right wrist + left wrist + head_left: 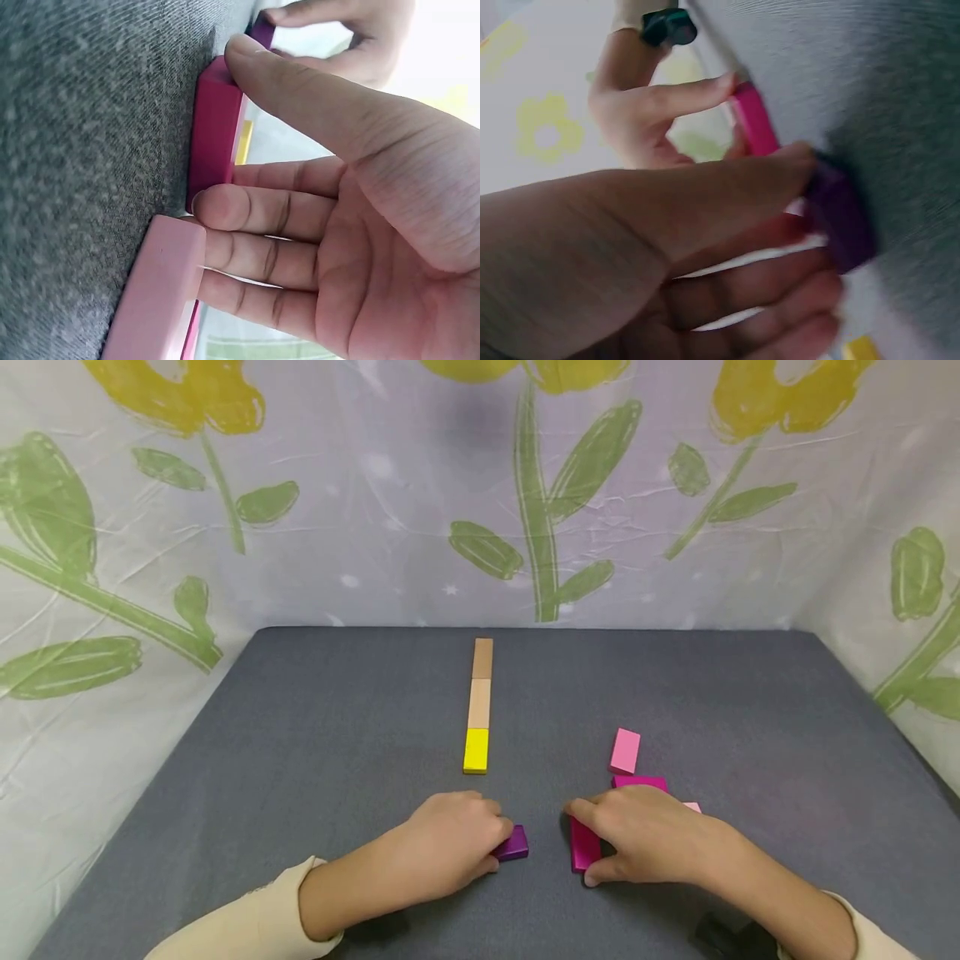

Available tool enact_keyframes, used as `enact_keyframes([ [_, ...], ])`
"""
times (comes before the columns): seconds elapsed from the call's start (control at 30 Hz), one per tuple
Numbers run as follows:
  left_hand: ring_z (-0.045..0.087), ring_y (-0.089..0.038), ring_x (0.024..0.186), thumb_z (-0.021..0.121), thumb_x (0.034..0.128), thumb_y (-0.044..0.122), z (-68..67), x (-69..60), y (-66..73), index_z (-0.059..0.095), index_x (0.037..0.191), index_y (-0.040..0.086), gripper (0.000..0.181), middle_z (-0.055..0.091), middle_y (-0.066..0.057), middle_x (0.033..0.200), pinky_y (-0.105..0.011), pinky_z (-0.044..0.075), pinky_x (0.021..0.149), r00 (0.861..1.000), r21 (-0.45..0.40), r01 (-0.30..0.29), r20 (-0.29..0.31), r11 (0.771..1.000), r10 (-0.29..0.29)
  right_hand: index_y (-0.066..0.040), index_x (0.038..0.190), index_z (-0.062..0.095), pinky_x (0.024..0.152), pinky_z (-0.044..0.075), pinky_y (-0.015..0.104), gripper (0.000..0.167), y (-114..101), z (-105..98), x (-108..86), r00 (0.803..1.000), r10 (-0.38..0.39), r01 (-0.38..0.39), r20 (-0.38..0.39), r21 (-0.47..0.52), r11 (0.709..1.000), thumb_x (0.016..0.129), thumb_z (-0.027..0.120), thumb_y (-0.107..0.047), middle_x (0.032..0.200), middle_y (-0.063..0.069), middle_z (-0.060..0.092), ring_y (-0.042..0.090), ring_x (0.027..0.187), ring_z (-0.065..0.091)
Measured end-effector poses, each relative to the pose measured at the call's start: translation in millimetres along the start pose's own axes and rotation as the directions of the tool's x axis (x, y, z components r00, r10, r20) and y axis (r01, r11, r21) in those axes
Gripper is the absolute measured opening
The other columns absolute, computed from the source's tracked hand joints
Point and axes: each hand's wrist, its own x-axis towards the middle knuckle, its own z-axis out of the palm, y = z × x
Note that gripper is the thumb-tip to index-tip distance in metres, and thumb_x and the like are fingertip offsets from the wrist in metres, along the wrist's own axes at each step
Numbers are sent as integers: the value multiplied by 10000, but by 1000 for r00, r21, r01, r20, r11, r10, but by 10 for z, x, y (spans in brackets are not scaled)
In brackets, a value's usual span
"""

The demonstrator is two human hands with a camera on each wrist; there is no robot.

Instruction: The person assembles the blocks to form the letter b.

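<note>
My left hand [453, 843] pinches a dark purple block [514, 844] between thumb and fingers, low over the grey tabletop. To its right, my right hand [648, 835] holds a magenta block [583, 845] by its two ends, thumb at the near end and fingers at the far end. Both held blocks are also seen in the right wrist view, the magenta block [216, 135] close up and the purple block [262, 30] beyond it. A light pink block [156, 289] lies beside the right hand's fingers, mostly hidden by that hand in the head view.
A straight row of a brown block [483, 658], a beige block [479, 703] and a yellow block [476, 751] runs away from me on the grey table [337, 718]. A pink block [625, 751] and another magenta block [640, 782] lie just beyond the right hand.
</note>
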Motion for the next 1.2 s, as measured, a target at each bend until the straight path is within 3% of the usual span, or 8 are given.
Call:
enact_keyframes([
  [0.17, 554, -83, 614, 870, 788, 251, -30, -104, 35, 694, 926, 129, 255, 606, 51, 715, -289, 519, 573, 992, 1, 69, 104, 998, -69, -66, 1111, 641, 570, 421, 232, 549, 7, -7, -15, 1000, 19, -20, 14, 3, 1000, 744, 890, -390, 758, -137, 554, 1, 636, 451],
  [0.33, 551, -110, 552, 844, 814, 344, -3, -85, 53, 589, 1072, 148, 413, 555, 33, 656, -303, 491, 503, 988, 22, 127, 88, 992, -128, -30, 1183, 651, 591, 447, 243, 628, 14, -22, -15, 999, 28, -28, 20, -6, 1000, 739, 891, -403, 840, -89, 638, 7, 663, 472],
  [0.4, 563, -130, 553, 836, 807, 422, -7, -61, 31, 586, 1018, 144, 430, 548, 22, 651, -308, 499, 508, 981, 37, 169, 89, 985, -172, -34, 1178, 650, 588, 443, 244, 622, 14, -24, -14, 999, 30, -30, 18, -4, 1000, 738, 892, -401, 833, -100, 630, 5, 661, 468],
  [0.53, 657, -163, 711, 864, 749, 460, -64, -53, -43, 650, 1161, 90, 594, 654, -4, 806, -332, 556, 624, 959, 29, 217, 178, 976, -219, -65, 1109, 639, 573, 429, 236, 551, 12, -32, -20, 999, 34, -34, 20, 9, 999, 739, 892, -387, 771, -142, 565, -2, 640, 451],
  [0.63, 674, -166, 783, 893, 737, 392, -99, -90, -97, 626, 1299, 73, 699, 697, -19, 904, -342, 564, 674, 961, 17, 190, 203, 982, -190, -55, 1152, 640, 637, 486, 267, 568, 12, -46, -43, 998, 45, -45, 43, 8, 999, 746, 888, -366, 869, -123, 635, 6, 710, 518],
  [0.83, 585, -164, 598, 880, 779, 277, -65, -121, -138, 662, 1024, 164, 348, 606, 27, 713, -342, 519, 543, 995, 29, 95, 42, 995, -96, -11, 1321, 617, 845, 535, 385, 661, 11, -67, -71, 994, 53, -52, 91, -4, 999, 784, 864, -307, 1192, 30, 694, 110, 1014, 641],
  [0.97, 528, -156, 533, 884, 770, 293, -42, -87, -140, 679, 876, 197, 249, 576, 40, 662, -317, 484, 499, 995, 73, 102, -14, 992, -101, -8, 1318, 625, 853, 535, 393, 661, 7, -64, -69, 995, 57, -57, 87, 1, 998, 785, 867, -316, 1203, 46, 693, 134, 1038, 649],
  [1.2, 501, -114, 525, 850, 820, 254, -46, -42, -159, 765, 883, 179, 129, 640, 22, 694, -284, 507, 516, 994, 127, 108, -18, 986, -106, 1, 1303, 636, 839, 539, 389, 654, 20, -61, -66, 997, 33, -32, 72, -18, 999, 781, 870, -315, 1189, 60, 699, 138, 1015, 655],
])
